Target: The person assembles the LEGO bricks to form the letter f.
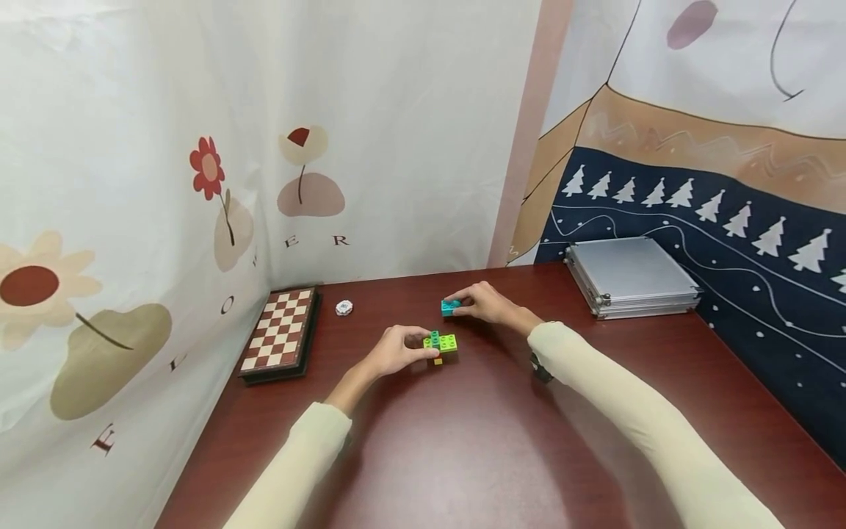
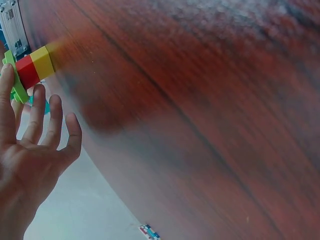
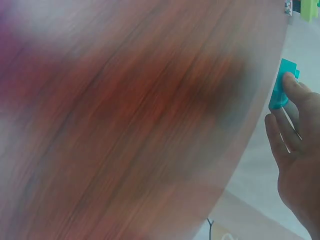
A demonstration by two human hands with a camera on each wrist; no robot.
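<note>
In the head view, my left hand (image 1: 398,351) holds a small build of toy building bricks (image 1: 449,343) between thumb and fingers. Its top is a lime green brick with a darker green brick on it. From the left wrist view, a red brick (image 2: 27,71) and a yellow brick (image 2: 42,62) are stacked under the lime one. Farther back and to the right, my right hand (image 1: 487,302) pinches a turquoise brick (image 1: 449,308). The right wrist view shows the thumb against the side of that turquoise brick (image 3: 281,92).
A checkered board box (image 1: 280,330) lies at the left of the dark red table (image 1: 463,441). Near the back edge is a round white chip-like piece (image 1: 344,307). Stacked silver panels or cases (image 1: 634,275) occupy the back right corner. Printed curtains (image 1: 396,147) hang behind the table.
</note>
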